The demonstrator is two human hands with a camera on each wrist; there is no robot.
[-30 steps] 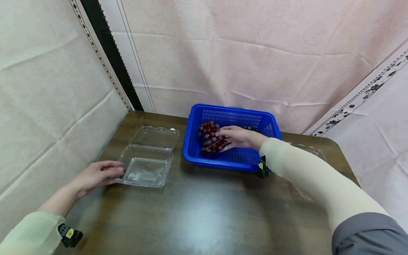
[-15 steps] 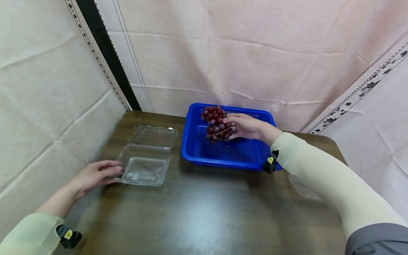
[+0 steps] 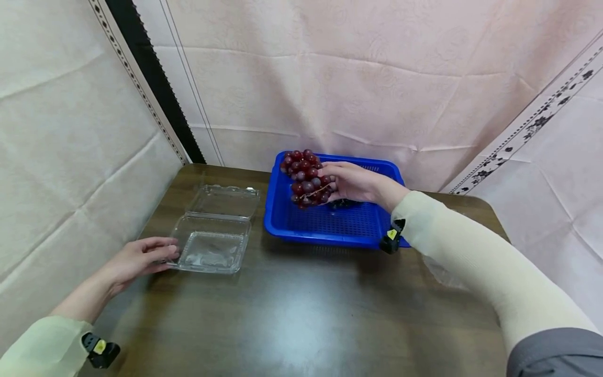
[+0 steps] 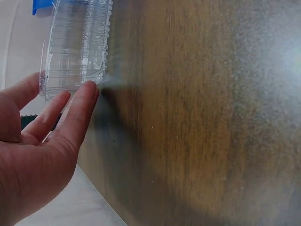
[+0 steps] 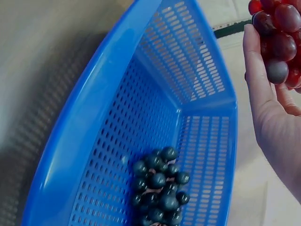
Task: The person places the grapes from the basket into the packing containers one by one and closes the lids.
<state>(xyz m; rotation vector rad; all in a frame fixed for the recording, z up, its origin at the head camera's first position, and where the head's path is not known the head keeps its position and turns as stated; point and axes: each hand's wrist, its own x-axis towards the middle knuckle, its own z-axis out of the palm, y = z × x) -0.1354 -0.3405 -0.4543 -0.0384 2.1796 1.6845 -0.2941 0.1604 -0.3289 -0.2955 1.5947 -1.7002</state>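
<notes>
Red grapes are now lifted higher and more left, above the blue basket's left edge, gripped by the right hand. Left hand stays with relaxed fingers touching the clear container.

red grape bunch | gripped, raised above basket's left end | clear clamshell | open, on table
</notes>
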